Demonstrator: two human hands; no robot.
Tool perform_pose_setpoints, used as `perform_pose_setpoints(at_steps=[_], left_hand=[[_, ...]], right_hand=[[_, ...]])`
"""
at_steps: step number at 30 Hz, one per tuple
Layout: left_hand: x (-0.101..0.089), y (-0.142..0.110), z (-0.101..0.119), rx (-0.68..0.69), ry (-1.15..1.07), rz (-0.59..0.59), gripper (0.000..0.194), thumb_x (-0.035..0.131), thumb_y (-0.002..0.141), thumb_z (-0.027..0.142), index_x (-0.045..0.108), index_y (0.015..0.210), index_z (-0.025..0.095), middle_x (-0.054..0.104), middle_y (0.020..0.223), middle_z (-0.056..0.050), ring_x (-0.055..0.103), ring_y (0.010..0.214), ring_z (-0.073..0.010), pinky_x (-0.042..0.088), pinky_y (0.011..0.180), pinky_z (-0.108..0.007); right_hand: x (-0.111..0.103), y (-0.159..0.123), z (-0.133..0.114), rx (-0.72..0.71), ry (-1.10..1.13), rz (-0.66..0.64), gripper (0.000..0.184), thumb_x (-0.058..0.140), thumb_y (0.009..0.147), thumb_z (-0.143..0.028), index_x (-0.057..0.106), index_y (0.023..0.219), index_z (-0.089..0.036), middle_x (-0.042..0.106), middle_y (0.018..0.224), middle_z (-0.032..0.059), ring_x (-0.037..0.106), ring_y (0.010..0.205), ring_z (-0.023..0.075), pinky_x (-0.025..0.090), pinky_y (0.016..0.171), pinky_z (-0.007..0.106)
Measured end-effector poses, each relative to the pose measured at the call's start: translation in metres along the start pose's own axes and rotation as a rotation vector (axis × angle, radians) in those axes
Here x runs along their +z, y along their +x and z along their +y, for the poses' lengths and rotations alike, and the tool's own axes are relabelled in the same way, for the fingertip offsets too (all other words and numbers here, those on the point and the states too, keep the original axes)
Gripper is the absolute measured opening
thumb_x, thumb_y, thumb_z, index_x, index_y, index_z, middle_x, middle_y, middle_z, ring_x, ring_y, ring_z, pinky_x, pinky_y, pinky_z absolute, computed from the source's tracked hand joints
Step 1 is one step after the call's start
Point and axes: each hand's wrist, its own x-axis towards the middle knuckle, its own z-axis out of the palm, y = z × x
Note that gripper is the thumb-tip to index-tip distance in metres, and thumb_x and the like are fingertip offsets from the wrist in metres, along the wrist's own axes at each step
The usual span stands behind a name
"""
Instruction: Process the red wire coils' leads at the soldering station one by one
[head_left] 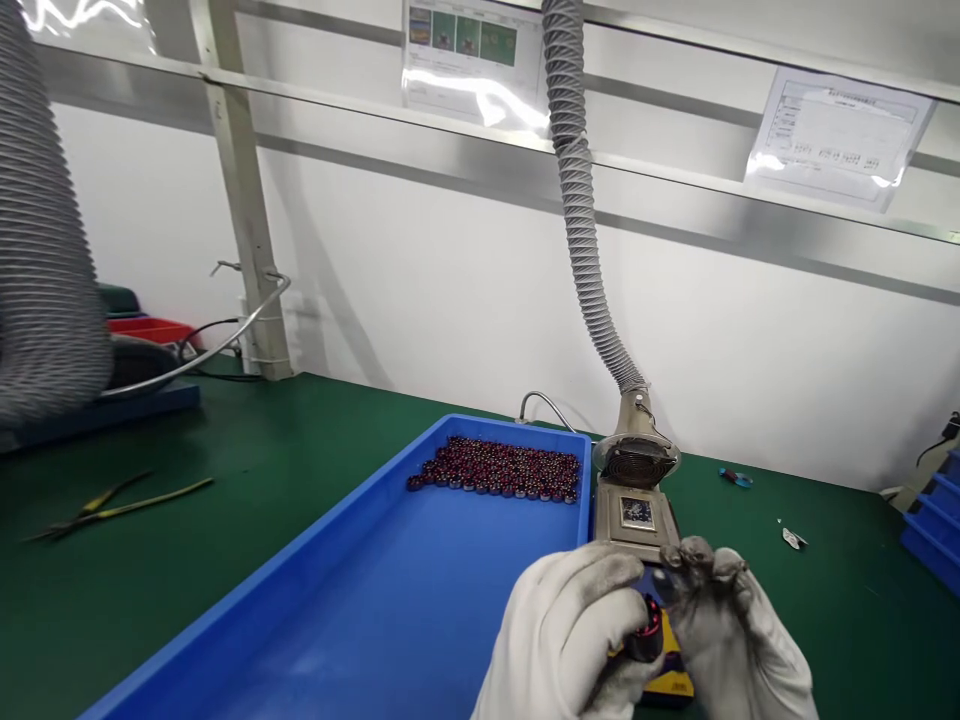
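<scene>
My left hand [574, 635], in a white glove with grey-stained fingers, is closed on a small round motor stator [646, 632], black with red windings. Just right of it is my right hand [720, 610], its glove blackened at the fingertips. Those fingers are bent together, and whatever they hold is too blurred to make out. Below the hands, a yellow and dark box [670, 683] is partly covered by them. Beyond them stands a metal solder pot [637, 535] with a square, silvery well. Many similar stators [502, 468] sit packed at the far end of a blue tray [352, 600].
A grey ribbed hose [577, 200] comes down to a metal hood [637, 450] over the pot. Yellow-handled pliers [112, 505] lie at left on the green table [300, 440]. Blue bins [937, 520] stand at right; another thick hose [45, 230] is at left.
</scene>
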Motion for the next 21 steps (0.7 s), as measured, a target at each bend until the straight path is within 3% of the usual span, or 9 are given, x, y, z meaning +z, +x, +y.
perform_pose_setpoints(at_steps=[3, 6, 9, 12, 15, 21], left_hand=[[-0.002, -0.005, -0.002, -0.018, 0.022, 0.023, 0.018, 0.053, 0.085, 0.027, 0.048, 0.100, 0.019, 0.061, 0.104, -0.007, 0.053, 0.104, -0.0189, 0.045, 0.088, -0.033], [-0.002, -0.008, -0.004, -0.011, 0.075, 0.069, 0.018, 0.048, 0.088, 0.028, 0.048, 0.103, 0.017, 0.061, 0.104, -0.009, 0.053, 0.106, -0.0201, 0.045, 0.089, -0.035], [-0.001, -0.009, -0.006, 0.045, 0.170, 0.084, 0.023, 0.040, 0.091, 0.029, 0.049, 0.107, 0.016, 0.062, 0.104, -0.011, 0.053, 0.107, -0.0214, 0.045, 0.088, -0.037], [-0.002, -0.008, -0.006, 0.048, 0.228, 0.112, 0.020, 0.039, 0.091, 0.027, 0.050, 0.105, 0.017, 0.064, 0.101, -0.010, 0.055, 0.104, -0.0211, 0.047, 0.085, -0.036], [-0.004, -0.005, -0.004, -0.004, 0.116, 0.084, 0.018, 0.041, 0.091, 0.030, 0.052, 0.099, 0.020, 0.066, 0.097, -0.007, 0.059, 0.096, -0.0200, 0.050, 0.080, -0.035], [-0.010, -0.001, -0.005, -0.190, -0.227, -0.016, 0.022, 0.050, 0.082, 0.016, 0.056, 0.101, 0.025, 0.066, 0.099, -0.001, 0.061, 0.090, -0.0152, 0.051, 0.077, -0.027]], right_hand=[[0.005, -0.007, 0.002, 0.018, -0.155, 0.038, 0.023, 0.076, 0.062, -0.035, 0.070, 0.082, -0.026, 0.070, 0.084, 0.0053, 0.063, 0.081, 0.0224, 0.048, 0.079, 0.037], [0.025, -0.015, 0.009, 0.121, -0.261, 0.075, 0.036, 0.074, 0.063, -0.041, 0.069, 0.092, -0.023, 0.070, 0.091, 0.0081, 0.063, 0.084, 0.0246, 0.048, 0.081, 0.039], [0.041, -0.019, 0.015, 0.144, -0.246, 0.041, 0.035, 0.076, 0.060, -0.037, 0.069, 0.092, -0.023, 0.069, 0.095, 0.0068, 0.061, 0.092, 0.0256, 0.047, 0.085, 0.039], [0.041, -0.019, 0.018, 0.144, -0.212, 0.027, 0.029, 0.074, 0.064, -0.034, 0.068, 0.091, -0.026, 0.069, 0.094, 0.0042, 0.060, 0.095, 0.0243, 0.046, 0.087, 0.039], [0.034, -0.017, 0.023, 0.157, -0.169, 0.027, 0.030, 0.073, 0.065, -0.038, 0.067, 0.091, -0.024, 0.069, 0.091, 0.0058, 0.061, 0.089, 0.0237, 0.048, 0.082, 0.038], [0.029, -0.014, 0.038, 0.217, 0.051, 0.035, 0.031, 0.079, 0.058, -0.029, 0.067, 0.086, -0.021, 0.069, 0.083, 0.0059, 0.064, 0.075, 0.0205, 0.051, 0.074, 0.035]])
